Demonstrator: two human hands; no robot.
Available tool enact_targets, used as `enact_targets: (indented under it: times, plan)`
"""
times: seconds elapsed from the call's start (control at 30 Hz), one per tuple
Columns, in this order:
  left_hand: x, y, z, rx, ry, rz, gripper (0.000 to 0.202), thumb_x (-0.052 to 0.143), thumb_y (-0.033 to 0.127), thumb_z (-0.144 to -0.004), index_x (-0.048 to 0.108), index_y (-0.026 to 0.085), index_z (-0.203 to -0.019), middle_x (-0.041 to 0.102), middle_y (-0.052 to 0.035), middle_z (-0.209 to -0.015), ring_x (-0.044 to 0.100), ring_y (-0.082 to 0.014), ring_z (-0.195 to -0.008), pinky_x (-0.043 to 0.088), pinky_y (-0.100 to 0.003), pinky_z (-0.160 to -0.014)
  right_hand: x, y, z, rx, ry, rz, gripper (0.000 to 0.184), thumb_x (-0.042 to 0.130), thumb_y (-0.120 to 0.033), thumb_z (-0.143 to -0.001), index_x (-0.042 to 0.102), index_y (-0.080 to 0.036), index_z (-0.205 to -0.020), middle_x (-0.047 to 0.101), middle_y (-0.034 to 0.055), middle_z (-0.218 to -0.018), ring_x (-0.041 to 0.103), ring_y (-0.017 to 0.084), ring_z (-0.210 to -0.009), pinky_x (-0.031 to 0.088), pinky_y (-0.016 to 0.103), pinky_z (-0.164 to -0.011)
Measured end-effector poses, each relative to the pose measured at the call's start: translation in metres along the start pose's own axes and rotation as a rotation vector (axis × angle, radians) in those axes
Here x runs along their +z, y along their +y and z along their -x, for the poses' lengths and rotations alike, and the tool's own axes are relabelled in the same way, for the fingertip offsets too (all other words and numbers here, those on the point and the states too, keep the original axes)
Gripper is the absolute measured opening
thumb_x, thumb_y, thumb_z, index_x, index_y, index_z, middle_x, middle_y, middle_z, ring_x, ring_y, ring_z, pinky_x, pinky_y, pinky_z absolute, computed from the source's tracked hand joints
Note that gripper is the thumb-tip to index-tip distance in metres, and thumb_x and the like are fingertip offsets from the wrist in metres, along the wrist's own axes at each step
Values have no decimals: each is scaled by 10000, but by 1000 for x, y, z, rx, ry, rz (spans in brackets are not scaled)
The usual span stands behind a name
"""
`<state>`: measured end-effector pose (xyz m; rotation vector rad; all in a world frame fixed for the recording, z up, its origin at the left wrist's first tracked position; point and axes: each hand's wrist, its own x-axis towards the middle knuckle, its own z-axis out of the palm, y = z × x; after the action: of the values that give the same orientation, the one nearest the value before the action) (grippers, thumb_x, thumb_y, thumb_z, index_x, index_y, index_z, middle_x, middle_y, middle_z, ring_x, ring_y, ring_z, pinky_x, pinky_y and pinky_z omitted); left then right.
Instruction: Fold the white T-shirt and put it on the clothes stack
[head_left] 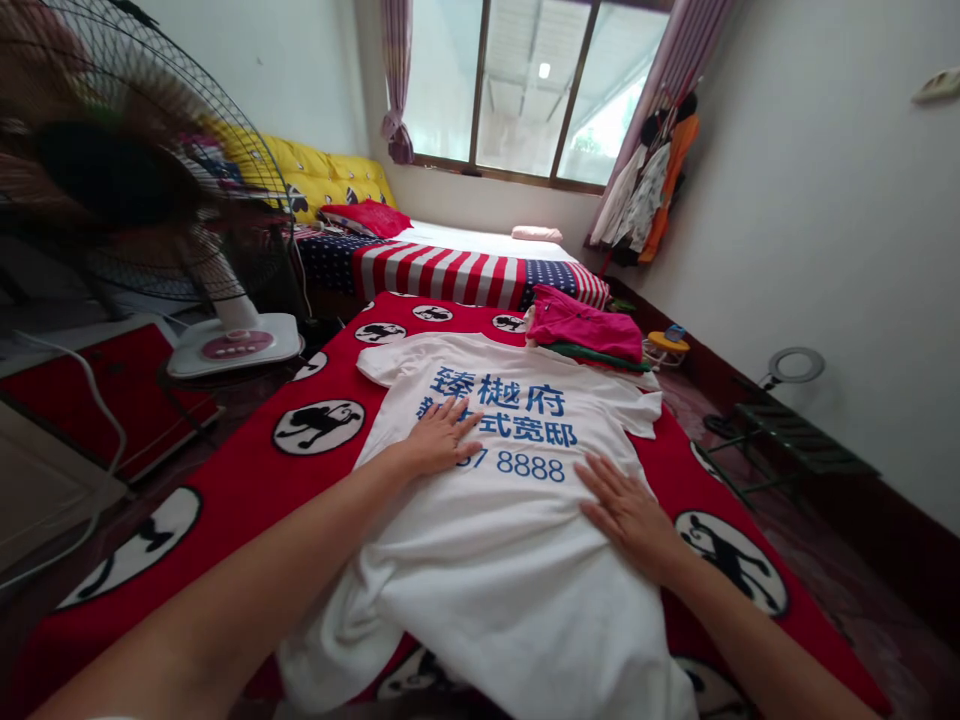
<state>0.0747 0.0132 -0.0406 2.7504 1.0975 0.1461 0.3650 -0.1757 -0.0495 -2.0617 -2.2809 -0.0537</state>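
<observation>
Hands both open: left hand (439,437) and right hand (626,517), palms flat, fingers spread, gripping nothing. Left hand lies nearer the collar (466,345), arm in from 7 o'clock; right hand lies lower, arm in from 5 o'clock. T-shirt (510,590): white, blue print up, long axis 12 to 6 o'clock, lower end bunched. Beneath: monkey-print red blanket (225,500). At 1 o'clock: folded pink clothes (585,325). At 10 o'clock: stand fan (232,340).
</observation>
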Motion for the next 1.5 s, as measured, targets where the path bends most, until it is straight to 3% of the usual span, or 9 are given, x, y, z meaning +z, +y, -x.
enact_targets:
  times: [0.2, 0.37, 0.5, 0.63, 0.8, 1.1, 1.33, 1.4, 1.5]
  plan:
    - [-19, -23, 64, 76, -131, 120, 657, 471, 541, -875, 338, 250, -1449, 143, -112, -1566, 117, -299, -1435, 155, -461, -1141, -2, 33, 26, 191, 185, 31, 385, 437, -374, -896, 593, -183, -1192, 530, 113, -1339, 519, 256, -1204, 454, 403, -969]
    - [-16, -49, 104, -43, 181, 215, 455, 571, 427, -829, 619, 200, -1221, 454, -147, -1411, 460, -283, -1271, 355, -393, -1067, -6, 28, 43, 302, 236, 11, 353, 443, -391, -876, 617, -178, -1096, 649, 95, -998, 641, 250, -902, 510, 360, -762]
    - [-17, -59, 104, -159, 398, 244, 366, 548, 361, -815, 665, 177, -1110, 626, -116, -1154, 590, -262, -1078, 455, -401, -965, -7, 38, 35, 390, 222, -120, 368, 456, -422, -845, 626, -184, -1068, 641, 74, -951, 643, 235, -815, 497, 355, -708]
    - [-30, -60, 77, -146, 439, 253, 338, 559, 319, -785, 678, 179, -1069, 646, -101, -1114, 603, -251, -1047, 457, -400, -964, -11, 47, 5, 386, 284, -276, 295, 472, -405, -805, 666, -219, -928, 635, 62, -980, 637, 219, -792, 493, 357, -718]
    - [-44, -67, 12, -131, 461, 255, 311, 550, 267, -780, 680, 200, -1054, 641, -83, -1145, 590, -234, -1088, 486, -367, -945, -18, 56, -59, 245, 383, -457, 253, 487, -377, -789, 673, -220, -857, 620, 76, -1077, 624, 176, -716, 503, 336, -719]
    - [-35, -94, -106, -129, 490, 211, 325, 512, 223, -812, 663, 164, -1093, 640, -108, -1169, 582, -245, -1110, 437, -405, -1011, -19, 87, -189, 328, 507, -498, 207, 528, -231, -681, 685, -165, -800, 650, 96, -964, 628, 162, -634, 512, 331, -732]
    - [-4, -53, -135, 47, 334, 218, 446, 492, 434, -886, 554, 265, -1294, 481, -68, -1415, 415, -264, -1315, 319, -467, -1098, -10, 118, -227, 446, 664, -459, 289, 490, -321, -740, 683, -155, -877, 690, 112, -933, 643, 227, -834, 495, 353, -814]
    - [0, -43, -138, 71, 298, 169, 377, 487, 435, -892, 612, 308, -1224, 512, -45, -1391, 410, -295, -1316, 292, -529, -1093, -10, 134, -229, 513, 698, -450, 321, 487, -342, -739, 682, -138, -895, 699, 129, -923, 647, 242, -837, 500, 364, -805]
    - [-7, -36, -148, 35, 339, 134, 298, 461, 357, -908, 737, 252, -949, 668, -59, -1169, 558, -275, -1159, 390, -450, -1030, -10, 157, -228, 621, 715, -431, 395, 442, -363, -760, 672, -94, -934, 706, 164, -864, 656, 266, -767, 514, 386, -722]
